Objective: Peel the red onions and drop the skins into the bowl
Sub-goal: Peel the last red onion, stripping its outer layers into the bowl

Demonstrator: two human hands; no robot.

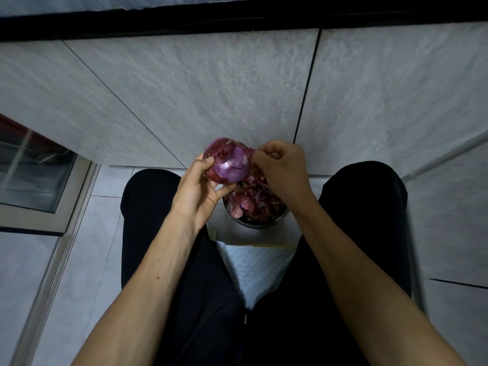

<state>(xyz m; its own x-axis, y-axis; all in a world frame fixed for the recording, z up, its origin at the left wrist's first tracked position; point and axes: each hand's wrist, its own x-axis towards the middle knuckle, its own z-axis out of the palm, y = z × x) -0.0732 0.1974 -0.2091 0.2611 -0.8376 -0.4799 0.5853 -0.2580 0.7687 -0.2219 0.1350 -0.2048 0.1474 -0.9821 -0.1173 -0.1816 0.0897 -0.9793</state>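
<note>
A red onion [227, 161] is held by the curled fingers of the left hand [196, 190], and its skin is pinched by the right hand [281, 167], above the bowl [266, 222] of skins [250, 200]

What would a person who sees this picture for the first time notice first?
The eye goes first to the red onion at the centre, purple and glossy against the grey tiles, gripped from the left by the left hand. The right hand pinches a piece of skin at the onion's right side. Just below them, between the person's knees, a bowl holds a heap of reddish onion skins.
</note>
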